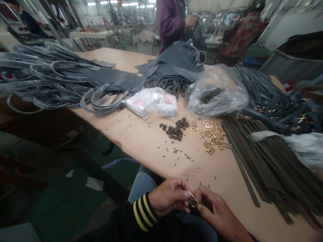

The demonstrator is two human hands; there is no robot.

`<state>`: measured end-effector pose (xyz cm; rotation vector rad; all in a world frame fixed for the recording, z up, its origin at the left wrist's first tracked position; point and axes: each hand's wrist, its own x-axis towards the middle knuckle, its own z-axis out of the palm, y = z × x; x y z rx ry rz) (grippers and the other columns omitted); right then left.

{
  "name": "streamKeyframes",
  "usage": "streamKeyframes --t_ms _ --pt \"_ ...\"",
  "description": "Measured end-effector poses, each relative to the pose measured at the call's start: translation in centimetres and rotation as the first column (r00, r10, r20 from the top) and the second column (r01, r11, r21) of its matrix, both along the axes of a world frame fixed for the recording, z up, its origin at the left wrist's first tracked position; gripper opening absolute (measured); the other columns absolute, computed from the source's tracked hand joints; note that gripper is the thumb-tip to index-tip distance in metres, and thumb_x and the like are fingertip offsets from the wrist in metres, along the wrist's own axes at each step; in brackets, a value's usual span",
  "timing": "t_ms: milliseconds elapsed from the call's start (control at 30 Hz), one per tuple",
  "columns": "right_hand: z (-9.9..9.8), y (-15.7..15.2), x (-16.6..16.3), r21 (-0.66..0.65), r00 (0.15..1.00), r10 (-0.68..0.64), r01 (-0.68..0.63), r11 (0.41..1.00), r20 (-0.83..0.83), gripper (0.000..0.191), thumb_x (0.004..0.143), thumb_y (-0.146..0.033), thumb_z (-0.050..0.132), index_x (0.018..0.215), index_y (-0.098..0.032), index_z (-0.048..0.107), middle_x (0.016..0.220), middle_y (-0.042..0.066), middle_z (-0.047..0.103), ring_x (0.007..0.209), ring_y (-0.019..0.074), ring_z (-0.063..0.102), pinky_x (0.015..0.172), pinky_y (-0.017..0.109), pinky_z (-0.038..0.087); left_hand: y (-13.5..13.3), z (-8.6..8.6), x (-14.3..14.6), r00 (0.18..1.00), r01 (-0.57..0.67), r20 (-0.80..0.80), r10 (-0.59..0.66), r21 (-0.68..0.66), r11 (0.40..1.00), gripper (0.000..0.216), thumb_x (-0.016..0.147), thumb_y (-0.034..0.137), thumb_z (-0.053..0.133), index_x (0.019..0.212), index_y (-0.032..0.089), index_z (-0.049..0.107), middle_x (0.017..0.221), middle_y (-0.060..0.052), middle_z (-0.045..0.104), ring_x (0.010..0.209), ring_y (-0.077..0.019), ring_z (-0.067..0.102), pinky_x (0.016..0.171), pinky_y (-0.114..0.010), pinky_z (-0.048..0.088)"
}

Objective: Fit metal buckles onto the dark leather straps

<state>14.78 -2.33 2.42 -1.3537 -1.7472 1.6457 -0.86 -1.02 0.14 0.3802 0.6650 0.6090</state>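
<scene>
Close to the table's near edge, my left hand (171, 196) pinches a small gold-coloured metal buckle (192, 200) between thumb and fingers. My right hand (214, 210) meets it from the other side, thumb and forefinger closed at the buckle's edge. Whether a strap end sits inside the buckle is too small to tell. Beyond the hands lie scattered tiny metal pieces (188, 157). Behind those are a heap of small dark loops (174, 132) and a pile of gold buckles (210, 134). Long dark straps (262, 168) lie in a stack to the right.
Clear plastic bags (217, 90) and white packets (151, 102) stand mid-table. Dark panels with wrapped handles (50, 74) fill the left; more straps with gold fittings (275, 97) lie back right. A person in a purple sleeve (171, 23) stands across the table (141, 134).
</scene>
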Motion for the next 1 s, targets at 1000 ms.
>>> streamKeyframes --t_ms 1000 --pt "2.5 8.6 -1.7 0.407 0.86 0.095 -0.331 0.851 0.502 0.012 0.081 -0.021 0.037 0.075 -0.02 0.048 0.065 0.0 0.059 0.061 0.0138 0.056 0.056 0.022 0.04 3.1 0.9 -1.9 0.749 0.127 -0.574 0.33 0.614 0.779 0.017 0.08 0.029 0.038 0.069 0.017 0.041 0.058 0.002 0.047 0.051 -0.0094 0.049 0.051 -0.021 0.041"
